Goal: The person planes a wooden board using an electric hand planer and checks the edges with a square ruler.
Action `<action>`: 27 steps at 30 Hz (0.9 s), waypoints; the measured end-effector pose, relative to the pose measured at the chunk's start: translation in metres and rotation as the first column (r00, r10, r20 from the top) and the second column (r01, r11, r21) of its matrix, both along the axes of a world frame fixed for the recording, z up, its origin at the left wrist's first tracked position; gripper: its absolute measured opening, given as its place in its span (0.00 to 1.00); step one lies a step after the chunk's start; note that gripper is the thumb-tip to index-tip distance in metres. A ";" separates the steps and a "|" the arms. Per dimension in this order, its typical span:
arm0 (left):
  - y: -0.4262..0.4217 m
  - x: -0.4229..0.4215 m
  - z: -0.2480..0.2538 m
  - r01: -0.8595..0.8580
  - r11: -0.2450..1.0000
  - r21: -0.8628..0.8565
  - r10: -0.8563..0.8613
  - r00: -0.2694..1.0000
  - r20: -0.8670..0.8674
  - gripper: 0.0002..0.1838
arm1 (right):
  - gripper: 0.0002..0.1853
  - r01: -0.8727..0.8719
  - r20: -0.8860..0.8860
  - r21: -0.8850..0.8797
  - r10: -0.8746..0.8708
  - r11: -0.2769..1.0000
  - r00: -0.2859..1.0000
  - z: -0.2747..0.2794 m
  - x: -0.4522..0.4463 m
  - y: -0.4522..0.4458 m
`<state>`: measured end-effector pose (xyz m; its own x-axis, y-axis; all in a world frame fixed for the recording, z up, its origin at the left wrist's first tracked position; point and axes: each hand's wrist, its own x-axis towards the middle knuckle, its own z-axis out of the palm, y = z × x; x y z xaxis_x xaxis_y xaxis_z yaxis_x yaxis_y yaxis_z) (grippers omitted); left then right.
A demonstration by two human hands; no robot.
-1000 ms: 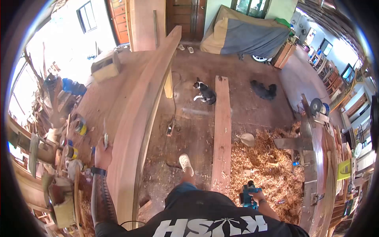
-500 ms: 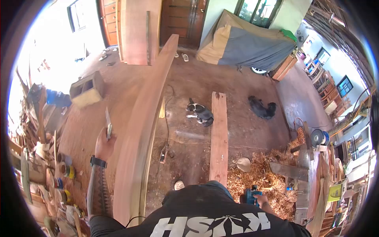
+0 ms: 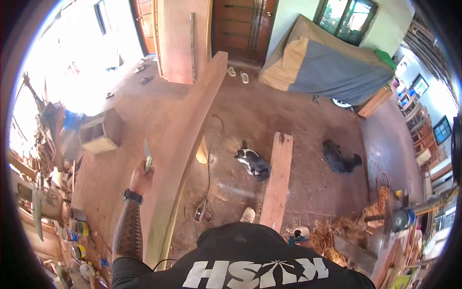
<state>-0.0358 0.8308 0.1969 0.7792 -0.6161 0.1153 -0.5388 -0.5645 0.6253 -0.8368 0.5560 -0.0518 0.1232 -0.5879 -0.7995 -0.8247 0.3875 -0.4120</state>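
My left hand (image 3: 142,176), with a dark watch on its wrist, is closed around a thin-bladed tool (image 3: 147,156) with a pale green handle. It is held over the left side of a long wooden plank (image 3: 185,130) that runs away from me. My right hand (image 3: 306,241) is partly hidden by my shirt and grips a teal power tool (image 3: 297,237); only a piece of that tool shows. Just left of the tool, a second, flat board (image 3: 277,180) stretches forward.
A black-and-white dog (image 3: 252,164) lies between the boards, a black dog (image 3: 340,156) further right. Wood shavings (image 3: 332,236) cover the floor at right. A cord (image 3: 208,185) trails beside the plank. A hollow block (image 3: 101,131) and scrap wood stand left; a covered vehicle (image 3: 332,67) is behind.
The view has shifted, so the surroundings sit lower. My left hand with the bladed tool is nearer the plank. My right hand and the power tool have moved further behind my shirt.
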 end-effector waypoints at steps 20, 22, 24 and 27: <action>-0.299 0.185 -0.052 -0.074 0.997 -0.023 0.074 0.997 0.003 0.23 | 0.13 0.096 0.545 -0.302 0.089 0.949 0.834 0.221 0.559 -0.456; -0.327 0.201 -0.047 -0.081 0.997 -0.012 0.079 0.992 -0.101 0.23 | 0.13 0.133 0.651 -0.331 0.124 0.934 0.749 0.248 0.613 -0.489; -0.336 0.207 -0.050 -0.030 0.999 0.024 0.034 0.987 -0.159 0.23 | 0.13 0.171 0.657 -0.315 0.084 0.934 0.750 0.281 0.655 -0.512; -0.333 0.209 -0.064 -0.041 0.999 0.032 0.047 0.981 -0.187 0.22 | 0.14 0.197 0.698 -0.318 0.089 0.927 0.711 0.319 0.703 -0.543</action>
